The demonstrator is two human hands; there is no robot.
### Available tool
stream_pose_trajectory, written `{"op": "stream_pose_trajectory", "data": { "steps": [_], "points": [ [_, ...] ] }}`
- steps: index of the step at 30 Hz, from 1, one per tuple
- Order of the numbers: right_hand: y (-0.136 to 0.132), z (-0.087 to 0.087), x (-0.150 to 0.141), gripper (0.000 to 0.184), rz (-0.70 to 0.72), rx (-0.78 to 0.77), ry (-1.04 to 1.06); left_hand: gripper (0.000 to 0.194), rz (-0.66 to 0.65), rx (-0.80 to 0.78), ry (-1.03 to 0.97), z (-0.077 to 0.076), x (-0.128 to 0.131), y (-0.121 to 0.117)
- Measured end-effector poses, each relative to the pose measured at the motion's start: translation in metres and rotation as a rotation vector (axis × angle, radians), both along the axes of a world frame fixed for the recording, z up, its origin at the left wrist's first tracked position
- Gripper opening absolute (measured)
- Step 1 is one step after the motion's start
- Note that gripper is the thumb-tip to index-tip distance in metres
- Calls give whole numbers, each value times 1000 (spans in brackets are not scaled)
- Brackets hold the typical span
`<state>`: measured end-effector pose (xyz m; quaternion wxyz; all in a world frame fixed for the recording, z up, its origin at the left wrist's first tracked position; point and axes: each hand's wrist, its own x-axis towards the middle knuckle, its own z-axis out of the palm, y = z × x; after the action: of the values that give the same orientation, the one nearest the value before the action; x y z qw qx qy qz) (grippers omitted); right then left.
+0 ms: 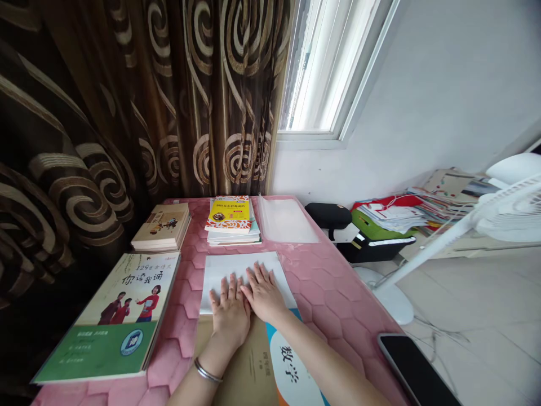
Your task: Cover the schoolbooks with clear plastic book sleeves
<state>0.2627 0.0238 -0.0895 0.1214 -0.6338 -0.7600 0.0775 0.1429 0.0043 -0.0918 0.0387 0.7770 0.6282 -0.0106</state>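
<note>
My left hand [230,316], with a silver bangle [207,372] at its wrist, lies flat with fingers spread on a white sheet [217,270]. Beside it, my right hand [264,290] also rests flat on the sheet, its thumb side touching the left hand. Nearer to me, a math textbook [289,363] with a brown, white and blue cover lies under my wrists and forearms. The sheet meets the cover's far edge; whether they are joined I cannot tell, as my hands hide part of it.
On the pink padded table [186,316] are a large green-and-white book [114,321], a stack of tan books [163,225], a pile topped by a yellow book [228,214], clear plastic covers [289,220] and a phone [416,369]. A white fan [443,245] stands right.
</note>
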Motion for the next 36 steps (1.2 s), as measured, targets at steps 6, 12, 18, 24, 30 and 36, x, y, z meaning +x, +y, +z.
{"op": "stream_pose_trajectory", "data": {
  "steps": [6, 12, 18, 24, 30, 36],
  "points": [
    [6, -10, 7, 58, 11, -4, -9, 58, 20, 37, -18, 0, 3, 26],
    [7, -14, 7, 56, 1, -9, -5, 59, -219, -5, -75, 2, -8, 71],
    [18, 1, -4, 59, -8, -107, 14, 59, -252, 80, -83, -11, -19, 81],
    [51, 7, -24, 61, 130, -49, 89, 63, -288, 53, -58, -7, -19, 79],
    [59, -2, -2, 69, 39, -72, 5, 59, -232, 110, -72, -9, -16, 80],
    [53, -8, 31, 72, -90, -84, -92, 59, -64, 134, -79, -5, -28, 81]
  ]
}}
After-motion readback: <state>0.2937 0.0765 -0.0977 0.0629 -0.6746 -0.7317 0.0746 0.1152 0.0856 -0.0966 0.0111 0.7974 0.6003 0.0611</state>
